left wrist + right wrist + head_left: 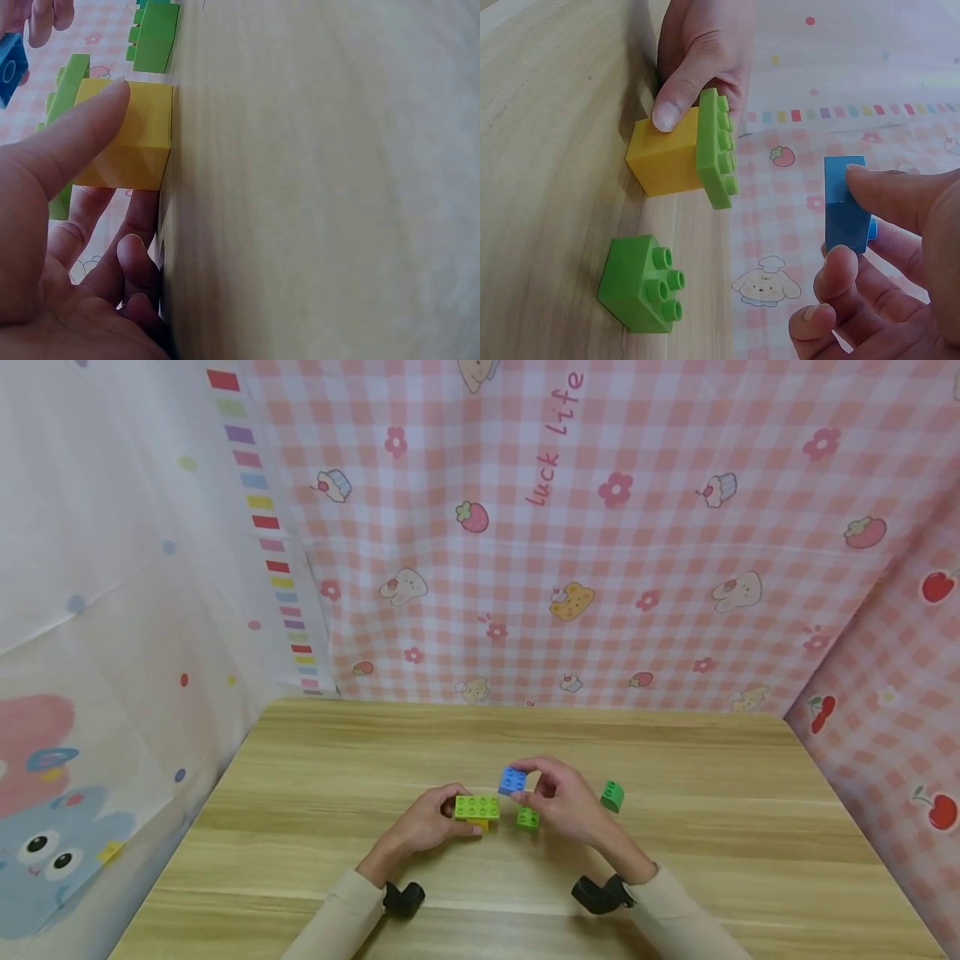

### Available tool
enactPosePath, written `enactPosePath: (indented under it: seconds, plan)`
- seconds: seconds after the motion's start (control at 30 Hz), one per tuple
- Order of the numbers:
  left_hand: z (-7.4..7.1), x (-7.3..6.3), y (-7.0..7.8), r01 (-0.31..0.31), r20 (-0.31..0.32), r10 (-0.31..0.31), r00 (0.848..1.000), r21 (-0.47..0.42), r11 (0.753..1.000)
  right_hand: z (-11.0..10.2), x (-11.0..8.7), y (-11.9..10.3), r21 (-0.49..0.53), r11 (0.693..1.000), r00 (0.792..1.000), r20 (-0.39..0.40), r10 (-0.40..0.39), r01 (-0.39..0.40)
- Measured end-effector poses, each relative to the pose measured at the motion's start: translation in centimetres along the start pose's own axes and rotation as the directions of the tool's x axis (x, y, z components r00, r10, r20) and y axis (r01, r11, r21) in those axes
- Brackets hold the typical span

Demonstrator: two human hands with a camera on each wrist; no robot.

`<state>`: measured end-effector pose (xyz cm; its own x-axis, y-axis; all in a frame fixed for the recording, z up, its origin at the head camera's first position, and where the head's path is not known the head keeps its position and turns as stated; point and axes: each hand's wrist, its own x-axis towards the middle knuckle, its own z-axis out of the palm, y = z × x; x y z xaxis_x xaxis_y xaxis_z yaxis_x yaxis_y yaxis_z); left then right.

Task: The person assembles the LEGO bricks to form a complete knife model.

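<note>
My left hand [429, 820] grips a yellow brick [142, 139] on the table, thumb on its near side and fingers behind. A flat lime-green plate [477, 807] with two rows of studs sits on top and overhangs it. Between thumb and fingertips, my right hand [568, 803] pinches a blue brick [844, 206] in the air, studs up, beside the lime-green plate. Below it stands a green brick [634, 285] with studs up, partly covered by the right hand in the head view.
A darker green brick with a curved side [612, 796] lies to the right of my right hand. The wood-grain table [420, 735] ends at a pink checked cloth [517, 560] behind. Black wrist mounts [405, 900] are strapped at both cuffs.
</note>
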<state>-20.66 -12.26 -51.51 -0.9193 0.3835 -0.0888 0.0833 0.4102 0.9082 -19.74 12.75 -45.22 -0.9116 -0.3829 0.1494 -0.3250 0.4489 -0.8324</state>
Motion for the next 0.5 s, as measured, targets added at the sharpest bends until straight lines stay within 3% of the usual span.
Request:
enactPosePath:
  seconds: [0.1,0.5]
  plan:
    - [-0.1,0.2,-0.5,-0.006,0.006,0.006,1.0,-0.005,1.0,0.4,0.2,0.1,-0.002,1.0,1.0,0.006,-0.014,0.014]
    - [-0.4,0.1,-0.2,-0.002,0.036,0.002,0.999,0.018,1.0,2.4,1.4,0.0,0.012,1.0,0.999,0.047,-0.008,0.007]
